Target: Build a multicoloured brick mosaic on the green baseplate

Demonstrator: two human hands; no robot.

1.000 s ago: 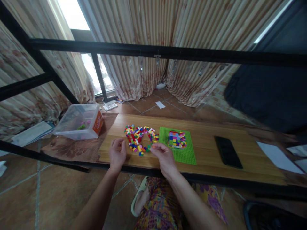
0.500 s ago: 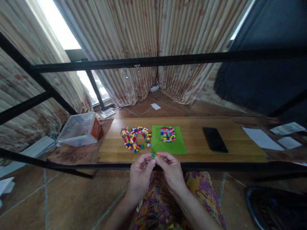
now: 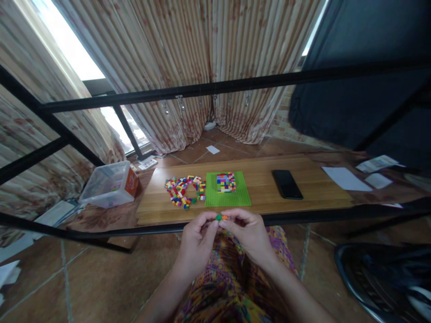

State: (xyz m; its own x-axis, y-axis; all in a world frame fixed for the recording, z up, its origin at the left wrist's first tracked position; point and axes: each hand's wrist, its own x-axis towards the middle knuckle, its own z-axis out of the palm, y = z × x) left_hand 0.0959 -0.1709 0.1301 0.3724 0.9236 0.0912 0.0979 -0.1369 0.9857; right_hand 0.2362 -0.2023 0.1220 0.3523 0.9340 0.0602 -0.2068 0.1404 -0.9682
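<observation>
One green brick (image 3: 219,217) sits between pinched left fingers (image 3: 211,229), one orange brick (image 3: 225,217) between right fingers (image 3: 237,214).

Bright, glaring window (image 3: 71,45) at left, pleated curtains (image 3: 161,54) with reddish patterning beside it, brown tiled floor (image 3: 111,278) below.

Studded square green plastic baseplate (image 3: 229,200), small multicoloured plastic bricks (image 3: 180,194), and satin-smooth oblong brown wood-grained board (image 3: 259,179).

A person's left hand (image 3: 197,242) pinching a green brick (image 3: 219,217), right hand (image 3: 249,234) an orange brick (image 3: 224,218) (the two close together), loose bricks (image 3: 180,194) on a wooden surface (image 3: 261,184), a multicoloured block (image 3: 225,182) on a green baseplate (image 3: 227,201), a black phone (image 3: 287,184).
</observation>
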